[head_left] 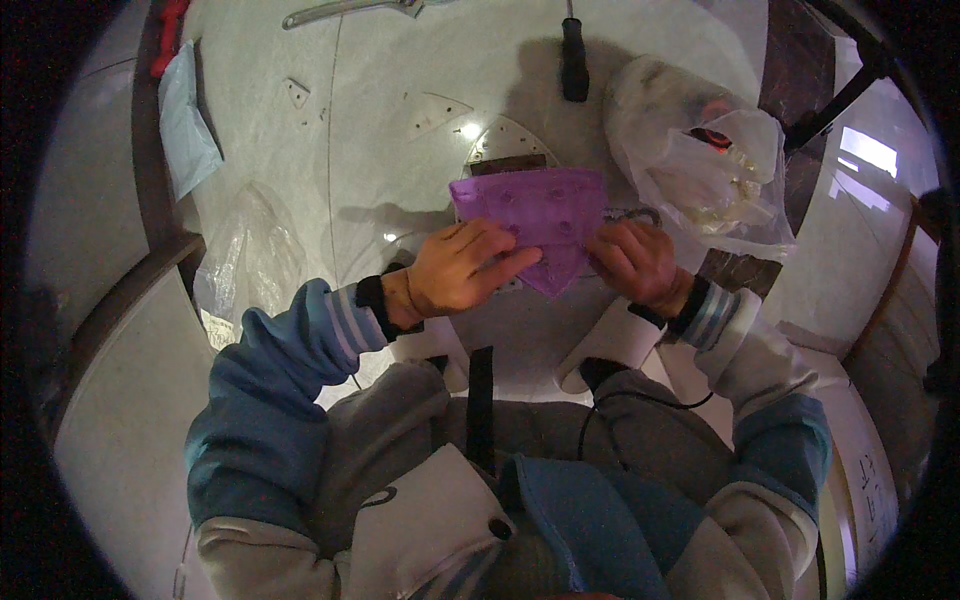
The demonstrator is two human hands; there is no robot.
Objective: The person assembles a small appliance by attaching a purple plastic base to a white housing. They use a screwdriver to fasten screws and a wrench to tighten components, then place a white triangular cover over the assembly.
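A purple sheet point(540, 215) with small round holes, pointed at its lower end, is held in front of me above the pale floor. My left hand point(462, 268) grips its lower left edge, fingers laid over the front. My right hand point(637, 262) pinches its right edge. Behind the sheet a pale iron-shaped plate point(508, 143) with a dark patch lies on the floor, partly hidden by the sheet.
A crumpled clear plastic bag point(705, 160) with pale and red contents lies right. A black-handled tool point(574, 58) and a metal wrench point(345, 10) lie at the top. Another clear bag point(250, 255) and a light blue sheet point(185, 120) lie left. White slippers point(615, 340) cover my feet.
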